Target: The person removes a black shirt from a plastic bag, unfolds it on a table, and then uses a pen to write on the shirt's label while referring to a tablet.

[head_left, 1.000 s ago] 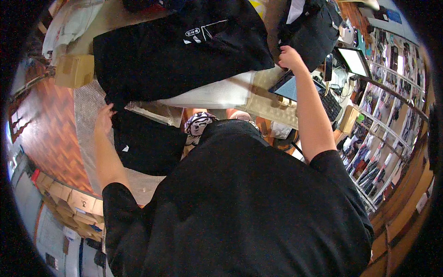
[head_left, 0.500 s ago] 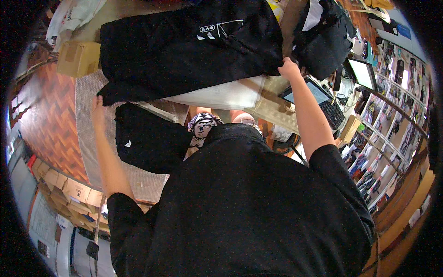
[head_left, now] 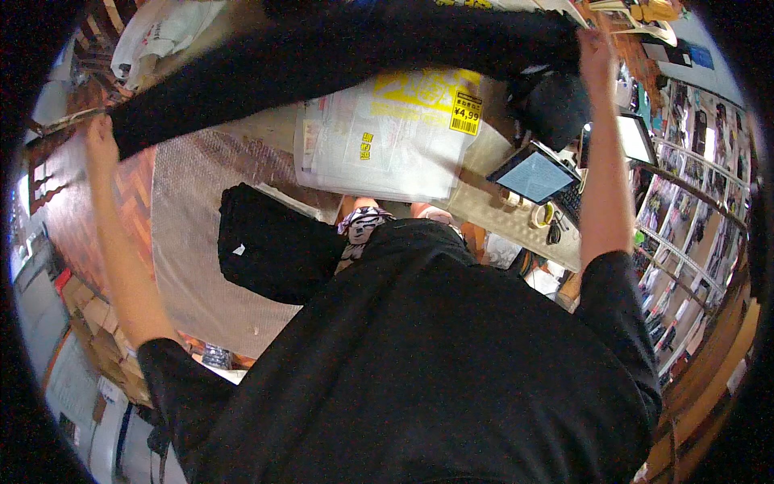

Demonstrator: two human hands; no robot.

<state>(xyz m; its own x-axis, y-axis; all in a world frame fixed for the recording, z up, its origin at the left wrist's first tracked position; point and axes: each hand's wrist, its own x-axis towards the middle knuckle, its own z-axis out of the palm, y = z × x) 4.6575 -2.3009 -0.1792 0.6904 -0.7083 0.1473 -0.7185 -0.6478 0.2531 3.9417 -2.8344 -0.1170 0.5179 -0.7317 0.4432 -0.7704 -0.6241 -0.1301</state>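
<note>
A long black garment (head_left: 322, 60) hangs stretched across the far side of the view, its exact kind hard to tell. At its left end, my left hand (head_left: 101, 145) is closed on the cloth; at the other end, far right, my right hand (head_left: 597, 64) grips it too. Below the stretched cloth lies a flat white plastic bag (head_left: 379, 157) with yellow print and a price label. Nearer to me, left of my legs, a second black garment (head_left: 274, 246) with a small white tag rests on bubble wrap (head_left: 189, 242).
To the right are a tablet-like screen (head_left: 536, 176), a roll of tape (head_left: 542, 214) and a lit monitor (head_left: 635, 139) on the table. A dark bundle (head_left: 552, 109) sits beyond the screen. Crowded shelves (head_left: 685, 210) line the right side; cardboard boxes (head_left: 97, 323) stand at the lower left.
Both hands have moved outward and away from me, pulling the garment wide and lifting it. The white bag beneath now shows far more, and the garment's white print is no longer visible.
</note>
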